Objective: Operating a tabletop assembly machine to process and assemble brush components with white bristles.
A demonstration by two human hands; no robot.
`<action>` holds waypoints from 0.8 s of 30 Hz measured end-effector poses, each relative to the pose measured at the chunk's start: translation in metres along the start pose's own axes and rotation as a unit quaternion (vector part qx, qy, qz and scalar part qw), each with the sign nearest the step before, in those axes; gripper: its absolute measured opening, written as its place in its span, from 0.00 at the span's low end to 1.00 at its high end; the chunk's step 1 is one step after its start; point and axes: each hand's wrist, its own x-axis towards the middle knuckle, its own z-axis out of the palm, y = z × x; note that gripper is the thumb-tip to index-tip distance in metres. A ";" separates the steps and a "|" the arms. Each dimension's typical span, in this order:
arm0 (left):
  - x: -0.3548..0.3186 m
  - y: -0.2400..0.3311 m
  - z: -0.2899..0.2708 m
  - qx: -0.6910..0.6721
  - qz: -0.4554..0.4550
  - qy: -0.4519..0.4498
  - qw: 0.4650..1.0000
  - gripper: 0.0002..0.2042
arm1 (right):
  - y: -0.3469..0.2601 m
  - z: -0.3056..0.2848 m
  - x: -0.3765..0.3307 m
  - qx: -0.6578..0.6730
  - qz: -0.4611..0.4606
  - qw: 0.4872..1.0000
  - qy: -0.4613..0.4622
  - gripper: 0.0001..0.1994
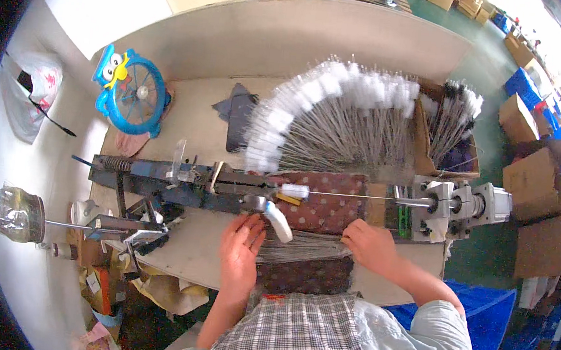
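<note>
My left hand [243,240] is beside the lever's white grip [279,223], its fingers stretched out and a little apart. At the right end of a bundle of thin metal wires [304,249], my right hand [369,245] has its fingertips pressed together; anything between them is too small to make out. The bundle lies crosswise before me on dotted brown cloth [324,212]. Beyond my hands, a small white-bristled brush [290,190] sits level in the bench machine [226,187], its wire stem running right into a metal chuck [418,202].
Many white-tipped wire brushes [346,107] fan out behind the machine. A cardboard box [451,166] holds dark-tipped ones at the right. A blue cartoon-shaped fan [134,95] stands at the back left. A metal rod mechanism [129,228] juts out at the left.
</note>
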 end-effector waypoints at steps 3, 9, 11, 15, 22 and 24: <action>0.007 -0.027 0.040 0.138 -0.008 0.037 0.990 0.12 | 0.016 0.009 -0.011 0.018 0.024 0.999 -0.014 0.08; -0.020 0.045 0.091 -0.289 -0.230 -0.116 0.922 0.16 | 0.008 -0.002 -0.007 0.011 -0.020 0.995 -0.097 0.14; -0.010 0.081 0.071 -0.343 -0.263 -0.123 0.893 0.19 | 0.004 -0.011 -0.005 -0.008 -0.028 0.993 -0.112 0.14; -0.036 0.053 0.034 -0.111 -0.120 -0.060 0.985 0.22 | -0.015 -0.024 -0.005 -0.018 0.040 0.991 -0.127 0.16; -0.029 0.061 0.057 0.182 -0.295 -0.317 0.883 0.14 | 0.019 -0.129 -0.006 -0.110 0.083 0.981 0.135 0.11; -0.021 0.048 0.078 0.214 -0.210 -0.371 0.879 0.11 | 0.025 -0.150 -0.003 -0.052 0.110 0.975 0.184 0.13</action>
